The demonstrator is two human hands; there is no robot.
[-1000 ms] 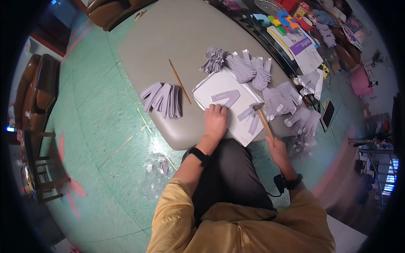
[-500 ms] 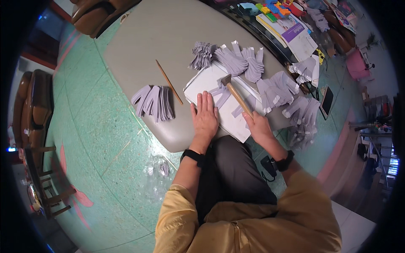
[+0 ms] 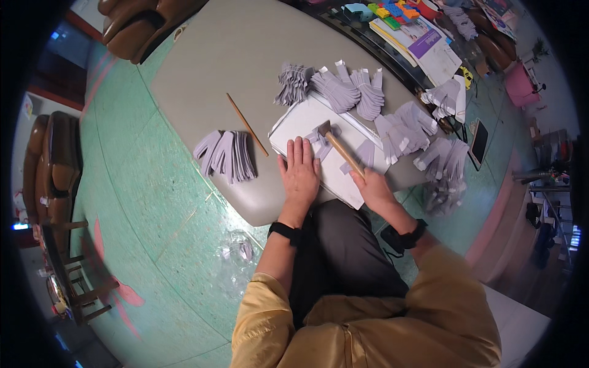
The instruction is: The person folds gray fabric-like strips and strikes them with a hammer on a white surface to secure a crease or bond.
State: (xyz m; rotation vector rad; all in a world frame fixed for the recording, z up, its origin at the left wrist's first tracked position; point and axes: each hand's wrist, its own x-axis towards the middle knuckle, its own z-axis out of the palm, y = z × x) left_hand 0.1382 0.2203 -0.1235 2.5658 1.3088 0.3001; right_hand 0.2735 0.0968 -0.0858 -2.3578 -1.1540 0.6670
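Note:
My right hand (image 3: 375, 193) grips a hammer (image 3: 342, 149) by the end of its wooden handle. The hammer's dark head is down over pale lilac fabric-like strips on a white board (image 3: 334, 178). My left hand (image 3: 300, 178) lies flat on the board's left part, fingers stretched forward with their tips beside those strips. Another lilac strip (image 3: 366, 151) lies on the board to the right of the handle. The strips' ends under the hammer head are partly hidden.
A bundle of folded lilac strips (image 3: 228, 158) and a thin wooden stick (image 3: 247, 126) lie on the grey padded surface (image 3: 215, 55) to the left. More bundles (image 3: 334, 87) line the board's far and right sides. Beyond are toy bricks (image 3: 396, 12), papers and a phone (image 3: 479, 145).
The hammer head has shifted slightly left and down, with my right hand a little lower. My left hand still rests flat on the board. The whole view has tilted slightly.

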